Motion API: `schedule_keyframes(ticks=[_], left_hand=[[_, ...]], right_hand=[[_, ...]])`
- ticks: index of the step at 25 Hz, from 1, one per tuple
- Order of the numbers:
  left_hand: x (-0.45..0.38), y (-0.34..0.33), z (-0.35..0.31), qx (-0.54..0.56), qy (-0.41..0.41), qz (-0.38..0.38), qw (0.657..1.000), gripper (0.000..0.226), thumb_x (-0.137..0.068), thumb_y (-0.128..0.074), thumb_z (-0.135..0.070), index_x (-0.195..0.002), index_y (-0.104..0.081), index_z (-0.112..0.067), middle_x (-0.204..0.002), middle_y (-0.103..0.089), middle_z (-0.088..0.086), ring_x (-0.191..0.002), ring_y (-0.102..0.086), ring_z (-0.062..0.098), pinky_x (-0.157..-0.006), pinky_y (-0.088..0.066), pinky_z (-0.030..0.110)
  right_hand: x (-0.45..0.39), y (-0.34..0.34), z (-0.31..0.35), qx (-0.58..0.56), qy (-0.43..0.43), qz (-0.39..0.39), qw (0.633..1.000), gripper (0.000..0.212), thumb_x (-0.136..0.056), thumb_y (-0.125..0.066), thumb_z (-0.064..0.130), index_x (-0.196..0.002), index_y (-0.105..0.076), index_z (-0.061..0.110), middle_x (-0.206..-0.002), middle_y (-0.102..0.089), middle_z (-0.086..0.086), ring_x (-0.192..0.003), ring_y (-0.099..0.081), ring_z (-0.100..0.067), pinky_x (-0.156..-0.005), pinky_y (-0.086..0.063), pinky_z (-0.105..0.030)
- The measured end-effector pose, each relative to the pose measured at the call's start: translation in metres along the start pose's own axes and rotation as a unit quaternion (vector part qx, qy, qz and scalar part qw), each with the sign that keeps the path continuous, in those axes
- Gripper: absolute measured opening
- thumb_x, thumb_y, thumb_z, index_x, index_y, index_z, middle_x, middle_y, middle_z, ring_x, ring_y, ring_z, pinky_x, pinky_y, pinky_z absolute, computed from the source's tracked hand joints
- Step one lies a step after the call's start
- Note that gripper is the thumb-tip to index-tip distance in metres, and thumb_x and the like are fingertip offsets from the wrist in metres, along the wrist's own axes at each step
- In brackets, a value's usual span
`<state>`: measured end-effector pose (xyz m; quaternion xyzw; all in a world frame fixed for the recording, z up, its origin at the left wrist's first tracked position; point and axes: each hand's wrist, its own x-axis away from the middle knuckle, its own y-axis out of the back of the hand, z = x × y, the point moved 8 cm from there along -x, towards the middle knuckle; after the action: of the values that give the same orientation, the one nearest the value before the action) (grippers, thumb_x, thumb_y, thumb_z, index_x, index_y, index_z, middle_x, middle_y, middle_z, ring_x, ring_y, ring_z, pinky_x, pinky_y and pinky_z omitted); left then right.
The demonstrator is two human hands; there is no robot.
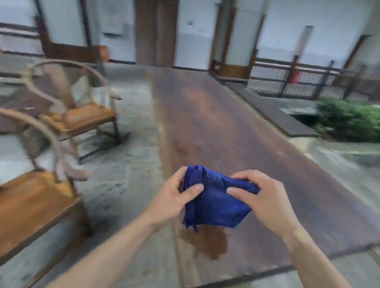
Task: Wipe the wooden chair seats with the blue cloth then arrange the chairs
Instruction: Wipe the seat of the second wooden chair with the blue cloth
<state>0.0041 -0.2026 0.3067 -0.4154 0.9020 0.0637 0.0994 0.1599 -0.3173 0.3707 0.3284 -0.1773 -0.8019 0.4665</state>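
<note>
Hands noted: left hand (177, 193) and right hand (263, 200) both pinch the bunched deep-blue cloth (215, 205), held in the air, apart from the nearer round-backed wooden chair (18, 209). Recommend folding it into a flat pad before wiping that seat.

Illumination is soft, diffuse daylight; the scene reads moderately bright with no hard shadows. A dull sheen lies on the wet-looking brown floor strip (231, 136). Motion blur smears most of the frame: the two chairs (72, 110) at left, the door (155, 29) and the railing (305, 71) are streaked and indistinct. The hands and cloth (216, 199) at centre are the sharpest zone, though still soft. Wide-angle distortion bends posts and walls outward toward the edges. Blocky compression texture covers the white walls.
</note>
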Motion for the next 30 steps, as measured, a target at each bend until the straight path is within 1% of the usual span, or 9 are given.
schedule_keyframes(ticks=[2, 4, 7, 9, 12, 17, 23, 28, 30], left_hand=[[0.03, 0.112, 0.007, -0.023, 0.022, -0.085, 0.996, 0.017, -0.096, -0.064, -0.013, -0.11, -0.061, -0.022, -0.098, -0.07, -0.015, -0.095, -0.063, 0.002, -0.091, -0.052, 0.029], [0.065, 0.201, 0.006, -0.049, 0.03, -0.163, 0.985, 0.019, -0.097, -0.063, -0.011, -0.113, -0.061, -0.021, -0.102, -0.069, -0.012, -0.096, -0.062, 0.001, -0.089, -0.052, 0.022], [0.115, 0.304, 0.008, -0.064, 0.047, -0.261, 0.962, 0.019, -0.097, -0.061, -0.01, -0.111, -0.061, -0.023, -0.099, -0.071, -0.02, -0.094, -0.063, -0.005, -0.083, -0.048, 0.015], [0.143, 0.351, 0.012, -0.071, 0.06, -0.303, 0.948, 0.016, -0.098, -0.062, -0.014, -0.108, -0.061, -0.026, -0.097, -0.071, -0.022, -0.096, -0.064, -0.002, -0.087, -0.051, 0.021], [0.171, 0.399, 0.026, -0.07, 0.074, -0.359, 0.928, 0.013, -0.094, -0.062, -0.024, -0.105, -0.063, -0.031, -0.101, -0.07, -0.016, -0.099, -0.063, 0.005, -0.095, -0.051, 0.037], [0.177, 0.445, 0.073, -0.058, 0.123, -0.422, 0.896, 0.015, -0.102, -0.054, -0.018, -0.115, -0.058, -0.025, -0.113, -0.068, -0.005, -0.108, -0.063, 0.01, -0.101, -0.051, 0.042], [0.105, 0.486, 0.116, -0.01, 0.183, -0.447, 0.876, 0.022, -0.101, -0.056, -0.017, -0.121, -0.057, -0.028, -0.124, -0.066, 0.001, -0.118, -0.062, 0.018, -0.103, -0.051, 0.041], [0.07, 0.521, 0.146, 0.167, 0.143, -0.449, 0.866, 0.054, -0.084, -0.072, -0.001, -0.134, -0.054, -0.014, -0.131, -0.065, 0.014, -0.124, -0.06, 0.032, -0.105, -0.049, 0.048], [0.069, 0.536, 0.16, 0.227, 0.124, -0.448, 0.856, 0.06, -0.08, -0.071, -0.001, -0.137, -0.053, -0.011, -0.134, -0.063, 0.018, -0.127, -0.057, 0.036, -0.108, -0.046, 0.051]], right_hand=[[-0.04, -0.098, 0.05, -0.024, 0.049, 0.079, 0.995, 0.031, -0.077, -0.081, 0.013, -0.082, -0.069, 0.042, -0.087, -0.069, 0.02, -0.083, -0.064, 0.0, -0.074, -0.042, -0.007], [-0.062, -0.183, 0.096, -0.058, 0.083, 0.144, 0.984, 0.034, -0.077, -0.081, 0.013, -0.081, -0.068, 0.044, -0.089, -0.069, 0.022, -0.085, -0.064, 0.002, -0.075, -0.043, -0.007], [-0.082, -0.292, 0.158, -0.1, 0.13, 0.215, 0.963, 0.034, -0.077, -0.081, 0.013, -0.079, -0.067, 0.045, -0.089, -0.069, 0.022, -0.086, -0.063, 0.003, -0.075, -0.043, -0.007], [-0.09, -0.349, 0.187, -0.121, 0.146, 0.264, 0.946, 0.031, -0.077, -0.081, 0.012, -0.08, -0.069, 0.041, -0.087, -0.071, 0.018, -0.085, -0.062, 0.003, -0.074, -0.043, -0.007], [-0.102, -0.414, 0.212, -0.131, 0.179, 0.314, 0.923, 0.03, -0.076, -0.082, 0.013, -0.082, -0.071, 0.04, -0.089, -0.07, 0.02, -0.087, -0.063, 0.001, -0.076, -0.043, -0.009], [-0.132, -0.508, 0.212, -0.131, 0.201, 0.387, 0.89, 0.029, -0.074, -0.082, 0.015, -0.082, -0.072, 0.041, -0.088, -0.07, 0.018, -0.087, -0.064, -0.002, -0.075, -0.044, -0.014], [-0.213, -0.584, 0.192, -0.132, 0.174, 0.512, 0.831, 0.026, -0.081, -0.077, 0.009, -0.082, -0.071, 0.034, -0.086, -0.073, 0.017, -0.078, -0.064, -0.001, -0.07, -0.047, -0.013], [-0.259, -0.641, 0.195, -0.175, 0.134, 0.555, 0.802, 0.021, -0.083, -0.075, 0.008, -0.088, -0.071, 0.027, -0.091, -0.073, 0.008, -0.078, -0.063, -0.002, -0.072, -0.049, -0.015], [-0.26, -0.672, 0.197, -0.189, 0.113, 0.585, 0.78, 0.016, -0.084, -0.073, 0.004, -0.09, -0.071, 0.019, -0.091, -0.072, -0.001, -0.074, -0.061, -0.002, -0.065, -0.047, -0.014]])
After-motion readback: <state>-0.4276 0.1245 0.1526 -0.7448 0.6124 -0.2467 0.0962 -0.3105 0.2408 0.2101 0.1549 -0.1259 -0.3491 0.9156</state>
